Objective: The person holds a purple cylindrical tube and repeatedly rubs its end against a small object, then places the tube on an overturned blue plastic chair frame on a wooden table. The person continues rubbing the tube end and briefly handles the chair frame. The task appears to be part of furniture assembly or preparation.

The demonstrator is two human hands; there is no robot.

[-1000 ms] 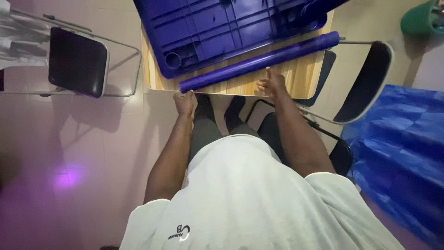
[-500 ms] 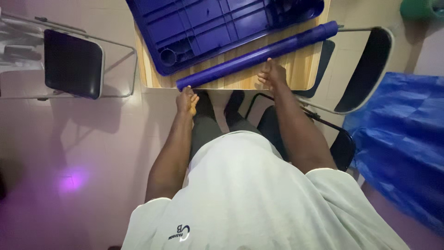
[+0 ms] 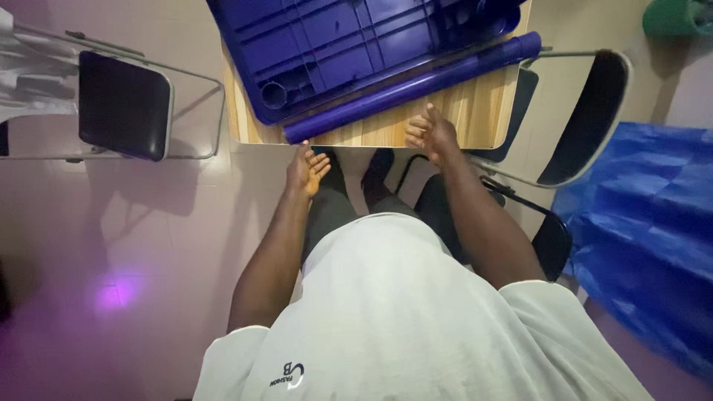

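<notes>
Seen from above, a person in a white shirt stands at the near edge of a small light-wood bench [image 3: 475, 119]. Since half a second ago the right hand [image 3: 431, 134] has lifted slightly clear of the long purple plastic tube [image 3: 412, 87] and now hovers just over the bench's near edge, fingers loosely curled and holding nothing. The left hand [image 3: 307, 169] has dropped a little below the bench edge, palm open, fingers spread, also empty. The tube has stayed put, lying diagonally across the bench from its near left corner toward the far right. Just beyond it, touching or nearly so, rests the upturned blue ribbed plastic panel [image 3: 349, 44], covering most of the bench top and overhanging the far side.

The only bare wood is a narrow strip along the near edge and a wedge at the right, where the right hand hangs. A black folding chair with a grey metal frame [image 3: 122, 108] stands just left of the bench, and a second black folding chair [image 3: 587, 119] crowds its right corner. A crumpled blue plastic sheet [image 3: 646, 223] lies on the pale tiled floor [image 3: 148, 245] at far right; the floor to the left lies open.
</notes>
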